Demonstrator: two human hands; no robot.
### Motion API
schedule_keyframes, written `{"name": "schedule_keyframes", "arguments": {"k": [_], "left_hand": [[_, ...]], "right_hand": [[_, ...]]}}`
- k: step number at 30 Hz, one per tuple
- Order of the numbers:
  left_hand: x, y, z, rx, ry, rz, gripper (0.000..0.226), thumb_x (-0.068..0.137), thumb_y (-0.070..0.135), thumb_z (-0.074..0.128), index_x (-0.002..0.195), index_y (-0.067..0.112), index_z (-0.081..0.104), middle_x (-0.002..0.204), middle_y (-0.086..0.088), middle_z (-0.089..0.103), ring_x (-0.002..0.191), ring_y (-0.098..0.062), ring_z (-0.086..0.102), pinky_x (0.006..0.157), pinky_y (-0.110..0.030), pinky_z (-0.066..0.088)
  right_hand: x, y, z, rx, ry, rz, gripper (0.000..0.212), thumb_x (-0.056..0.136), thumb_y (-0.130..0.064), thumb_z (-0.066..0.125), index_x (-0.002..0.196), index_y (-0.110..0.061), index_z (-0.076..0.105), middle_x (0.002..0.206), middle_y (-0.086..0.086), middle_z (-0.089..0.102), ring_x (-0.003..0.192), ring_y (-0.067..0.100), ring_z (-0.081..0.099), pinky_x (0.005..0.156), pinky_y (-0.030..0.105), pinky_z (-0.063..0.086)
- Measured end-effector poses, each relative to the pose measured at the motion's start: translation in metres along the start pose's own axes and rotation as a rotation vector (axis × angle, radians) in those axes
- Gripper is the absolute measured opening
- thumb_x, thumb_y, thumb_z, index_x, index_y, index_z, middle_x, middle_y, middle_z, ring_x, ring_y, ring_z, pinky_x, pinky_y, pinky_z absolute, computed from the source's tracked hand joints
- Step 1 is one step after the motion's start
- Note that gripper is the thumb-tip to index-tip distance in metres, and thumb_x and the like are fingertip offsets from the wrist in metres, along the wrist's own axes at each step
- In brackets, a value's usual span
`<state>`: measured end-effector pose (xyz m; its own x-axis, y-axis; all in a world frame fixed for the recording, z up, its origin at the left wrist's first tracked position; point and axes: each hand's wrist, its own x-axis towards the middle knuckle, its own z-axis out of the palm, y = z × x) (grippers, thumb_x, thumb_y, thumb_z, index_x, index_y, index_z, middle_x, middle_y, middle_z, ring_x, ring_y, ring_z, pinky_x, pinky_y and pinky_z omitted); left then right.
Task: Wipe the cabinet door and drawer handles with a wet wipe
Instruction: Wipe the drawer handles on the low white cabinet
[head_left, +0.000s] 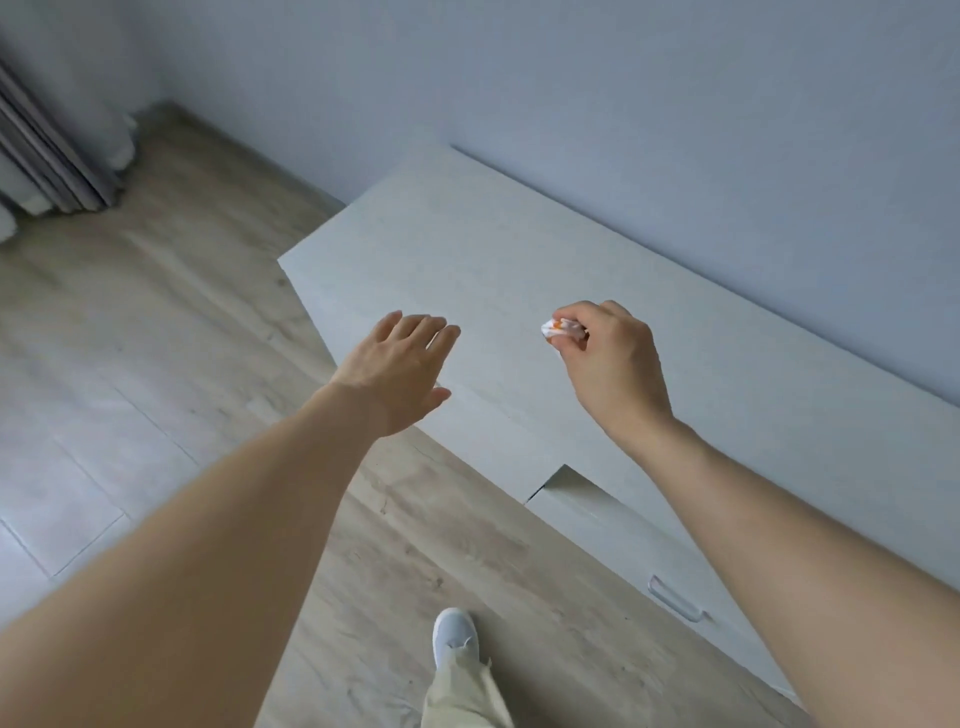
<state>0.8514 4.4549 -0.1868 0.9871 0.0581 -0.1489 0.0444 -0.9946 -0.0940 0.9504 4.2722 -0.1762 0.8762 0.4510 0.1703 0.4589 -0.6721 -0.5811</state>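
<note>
A: Fingers of the right hand (608, 358) are pinching a bunched wet wipe (558, 328) above the cabinet (467, 249); the left hand (400, 364) is hovering, fingers straight.

B: Unfolding it first is looking wise; the drawer handle (675, 600) is waiting lower right.

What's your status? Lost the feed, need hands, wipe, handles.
Left hand open, over cabinet top. Right hand pinching wet wipe. Drawer handle below, untouched. Nothing blocking.
</note>
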Motion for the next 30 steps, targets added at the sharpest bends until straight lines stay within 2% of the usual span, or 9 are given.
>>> {"name": "schedule_keyframes", "arguments": {"k": [9,14,22,30], "left_hand": [[0.071,-0.088,0.004,0.009,-0.063,0.046,0.066,0.097,0.045,0.042,0.148,0.016,0.011,0.153,-0.001,0.017,0.141,-0.018,0.014,0.117,-0.033,0.004],[0.102,-0.15,0.004,0.025,-0.019,0.109,0.067,0.097,0.046,0.042,0.148,0.016,0.011,0.153,-0.001,0.017,0.142,-0.019,0.014,0.117,-0.033,0.004],[0.1,-0.224,0.049,0.079,-0.077,0.399,0.066,0.097,0.045,0.041,0.148,0.015,0.01,0.154,-0.002,0.015,0.142,-0.019,0.014,0.117,-0.034,0.004],[0.098,-0.233,0.114,0.1,-0.142,0.441,0.069,0.097,0.043,0.042,0.149,0.014,0.007,0.156,-0.003,0.012,0.143,-0.02,0.011,0.117,-0.034,0.004]], "right_hand": [[0.086,-0.024,0.041,-0.007,-0.019,0.103,0.013,0.09,-0.017,0.061,0.101,-0.014,0.067,0.096,0.008,0.06,0.084,0.025,0.06,0.073,0.038,0.052],[0.107,-0.051,0.073,-0.043,0.013,0.171,0.014,0.09,-0.017,0.061,0.102,-0.015,0.067,0.096,0.007,0.059,0.084,0.024,0.059,0.073,0.036,0.051],[0.082,-0.102,0.154,-0.031,0.134,0.424,0.013,0.088,-0.016,0.062,0.1,-0.013,0.067,0.094,0.011,0.061,0.086,0.027,0.058,0.072,0.034,0.049],[0.041,-0.11,0.223,-0.009,0.166,0.542,0.015,0.09,-0.015,0.059,0.104,-0.015,0.066,0.098,0.007,0.06,0.087,0.023,0.058,0.073,0.032,0.048]]}}
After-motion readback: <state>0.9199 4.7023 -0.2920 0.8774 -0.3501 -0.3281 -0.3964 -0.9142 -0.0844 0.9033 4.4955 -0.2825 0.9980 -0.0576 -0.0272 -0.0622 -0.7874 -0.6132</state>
